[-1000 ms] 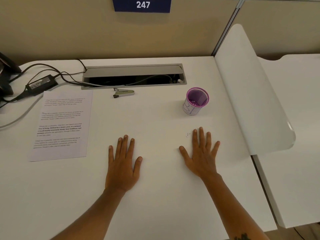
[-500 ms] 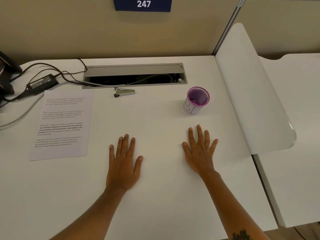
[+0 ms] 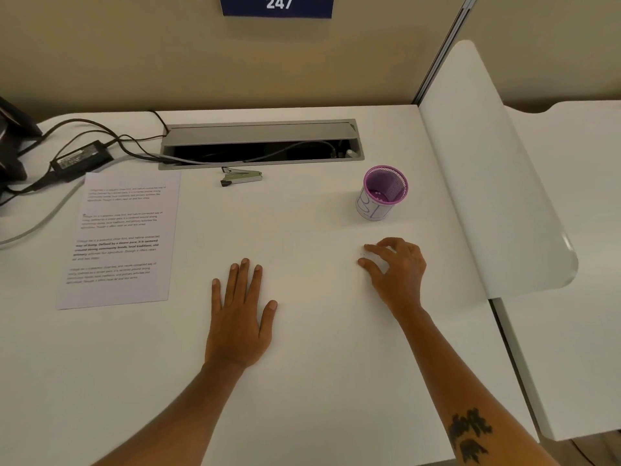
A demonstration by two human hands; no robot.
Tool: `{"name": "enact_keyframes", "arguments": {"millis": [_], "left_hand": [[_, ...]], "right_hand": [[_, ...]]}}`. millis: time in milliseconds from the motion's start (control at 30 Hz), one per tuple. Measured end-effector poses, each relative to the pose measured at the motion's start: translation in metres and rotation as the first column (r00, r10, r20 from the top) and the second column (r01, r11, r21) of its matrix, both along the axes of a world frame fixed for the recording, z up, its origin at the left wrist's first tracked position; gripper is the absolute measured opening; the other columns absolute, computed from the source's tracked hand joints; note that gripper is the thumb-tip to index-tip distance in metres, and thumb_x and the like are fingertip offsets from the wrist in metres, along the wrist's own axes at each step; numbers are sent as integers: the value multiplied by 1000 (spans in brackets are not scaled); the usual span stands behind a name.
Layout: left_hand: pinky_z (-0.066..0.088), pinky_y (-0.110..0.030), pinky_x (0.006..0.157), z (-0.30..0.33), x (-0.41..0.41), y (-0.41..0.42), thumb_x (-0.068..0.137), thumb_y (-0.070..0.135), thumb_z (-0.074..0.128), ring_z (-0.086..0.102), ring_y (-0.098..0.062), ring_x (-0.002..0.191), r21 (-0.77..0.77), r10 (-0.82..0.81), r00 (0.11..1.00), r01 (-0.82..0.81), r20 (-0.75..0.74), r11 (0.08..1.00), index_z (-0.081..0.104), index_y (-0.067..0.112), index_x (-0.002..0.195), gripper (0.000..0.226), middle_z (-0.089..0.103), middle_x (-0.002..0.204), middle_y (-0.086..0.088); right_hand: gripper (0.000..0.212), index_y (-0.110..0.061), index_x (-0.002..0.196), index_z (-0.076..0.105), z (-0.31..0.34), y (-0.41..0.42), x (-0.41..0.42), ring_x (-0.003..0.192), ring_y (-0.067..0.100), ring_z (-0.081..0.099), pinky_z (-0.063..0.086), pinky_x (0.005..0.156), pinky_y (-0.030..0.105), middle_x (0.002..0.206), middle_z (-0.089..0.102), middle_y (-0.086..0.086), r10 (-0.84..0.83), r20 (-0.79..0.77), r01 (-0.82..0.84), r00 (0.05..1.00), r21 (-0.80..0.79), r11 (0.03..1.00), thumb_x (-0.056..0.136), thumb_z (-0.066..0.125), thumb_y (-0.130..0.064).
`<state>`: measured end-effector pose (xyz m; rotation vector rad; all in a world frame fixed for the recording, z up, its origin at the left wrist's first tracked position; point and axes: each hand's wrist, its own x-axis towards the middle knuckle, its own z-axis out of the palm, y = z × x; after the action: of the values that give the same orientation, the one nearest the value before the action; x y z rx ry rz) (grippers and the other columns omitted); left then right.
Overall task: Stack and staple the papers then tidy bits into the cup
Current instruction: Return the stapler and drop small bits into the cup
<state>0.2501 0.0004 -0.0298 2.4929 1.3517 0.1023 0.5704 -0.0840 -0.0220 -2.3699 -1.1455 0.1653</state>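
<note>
While left hand (image 3: 239, 317) lies flat | right hand (image 3: 398, 269) curls, perhaps pinching bits | cup (image 3: 383, 192) holds specks

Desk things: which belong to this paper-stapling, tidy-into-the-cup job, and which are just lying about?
Belong to the job:
papers
stapler
purple mesh cup
tiny bits by the right hand

Just lying about:
power adapter and black cables
cable tray
number sign
</note>
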Motion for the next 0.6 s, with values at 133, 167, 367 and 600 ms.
{"name": "enact_keyframes", "arguments": {"millis": [133, 167, 367, 600], "left_hand": [[8, -59, 133, 0, 0, 1, 107, 52, 27, -2, -23, 166, -4, -1, 1000, 1, -8, 1000, 8, 22, 169, 72, 1, 179, -3], [8, -59, 133, 0, 0, 1, 107, 52, 27, -2, -23, 166, -4, 0, 1000, 0, -12, 1000, 8, 22, 169, 72, 0, 179, -3], [9, -59, 133, -1, 0, 0, 107, 52, 26, -1, -23, 166, 2, -2, 1000, 2, -19, 1000, 7, 21, 169, 72, 1, 179, -4], [9, -59, 133, -1, 0, 1, 107, 53, 26, -3, -22, 166, -4, -2, 1000, 2, -27, 1000, 5, 22, 169, 72, -1, 179, -3]], "right_hand": [[24, -34, 108, 80, 0, 2, -2, 117, 24, 55, 35, 103, 42, 117, 69, -10, -10, 18, 10, 1000, 8, 1000, 85, 81, -43], [23, -34, 107, 81, 1, 3, -3, 117, 24, 55, 36, 102, 43, 117, 69, -10, -15, 22, 15, 1000, 9, 1000, 86, 81, -42], [13, -33, 96, 83, 5, 6, -7, 108, 21, 58, 44, 96, 46, 107, 73, -10, -31, 58, 29, 998, 33, 999, 86, 81, -40], [8, -28, 91, 84, 10, 11, -9, 92, 21, 60, 49, 81, 42, 94, 75, -9, -6, 142, 2, 990, 24, 1000, 88, 80, -34]]}}
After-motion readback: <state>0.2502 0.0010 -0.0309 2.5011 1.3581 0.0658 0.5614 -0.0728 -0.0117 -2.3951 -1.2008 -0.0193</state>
